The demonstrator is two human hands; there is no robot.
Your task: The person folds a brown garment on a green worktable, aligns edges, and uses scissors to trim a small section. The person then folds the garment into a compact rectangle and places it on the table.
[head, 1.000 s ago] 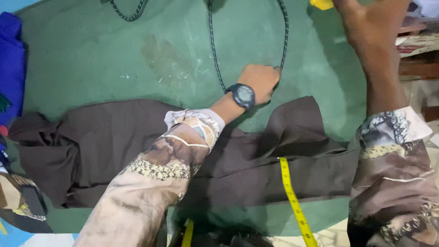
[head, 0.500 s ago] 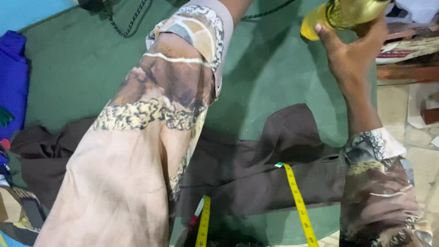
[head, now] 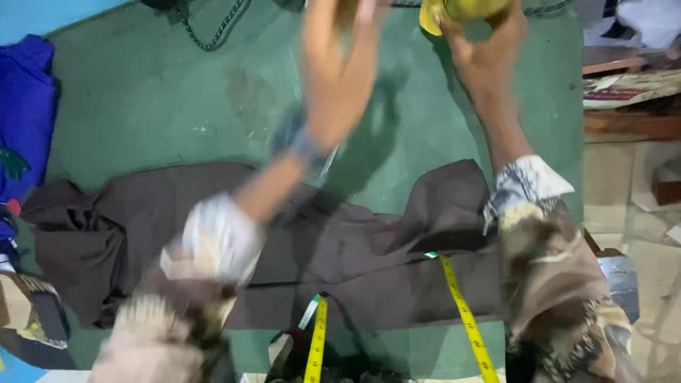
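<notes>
Both of my hands are up at the far edge of the green table (head: 142, 106), well beyond the dark brown cloth (head: 355, 262) that lies spread across the near half. My right hand (head: 486, 50) is closed around a yellow, rounded object (head: 461, 10) at the top of the view; only its lower part shows, so I cannot say exactly what it is. My left hand (head: 340, 50) is raised just beside it and badly blurred, so I cannot tell whether its fingers are spread or curled, nor whether it touches the yellow object at all.

As I judge it, the step in hand is fetching or working that yellow object over the back of the table, with the cloth itself left alone for now. Anything done next with both hands on it would call for the left to get a firm hold beside the right, and for my sleeves to stay off the fabric so it keeps flat.

A yellow tape measure (head: 464, 319) hangs from near my body and crosses the near edge of the brown cloth in two strips. A dark cord (head: 213, 28) loops across the back of the table. A blue garment (head: 25, 120) sits at the left edge, and stacked papers (head: 628, 89) lie on a wooden ledge off to the right.
</notes>
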